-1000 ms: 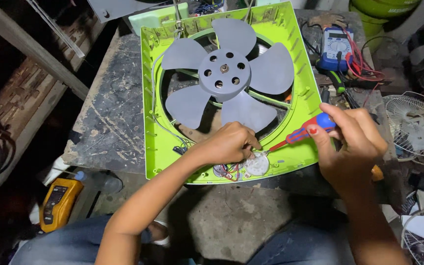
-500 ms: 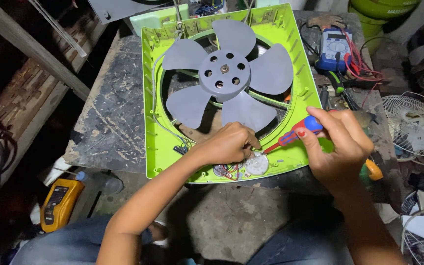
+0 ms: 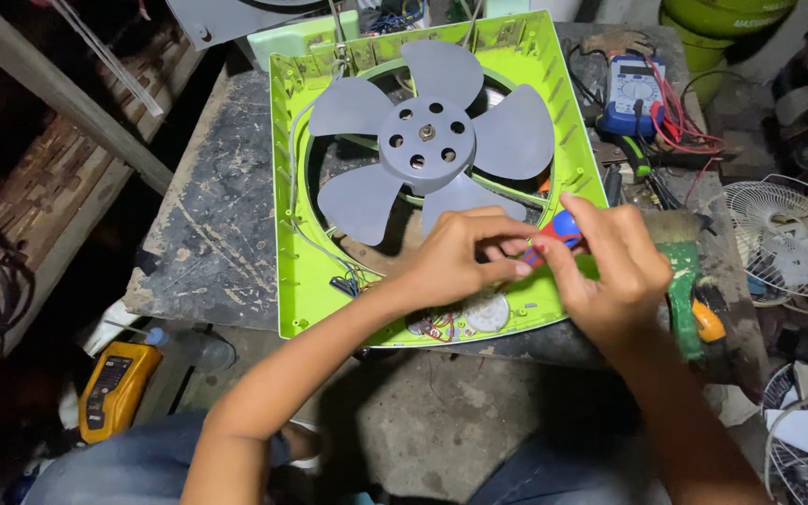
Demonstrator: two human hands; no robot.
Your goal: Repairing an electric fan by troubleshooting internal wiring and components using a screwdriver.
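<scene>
Both of my hands have drawn together since half a second ago: my right hand (image 3: pixel 614 266) has moved left with the red-and-blue-handled screwdriver (image 3: pixel 558 234), and my left hand (image 3: pixel 460 257) has lifted off the frame's lower rim to meet it. Now my left fingertips (image 3: pixel 516 269) pinch at the tool's front end while my right fingers curl shut around the handle. Both hover over the lower right of the lime-green plastic fan frame (image 3: pixel 296 196), beneath the grey five-bladed fan (image 3: pixel 427 140). Open room lies left on the scratched dark tabletop (image 3: pixel 212 206); the right edge is crowded by a blue multimeter (image 3: pixel 633 89).
</scene>
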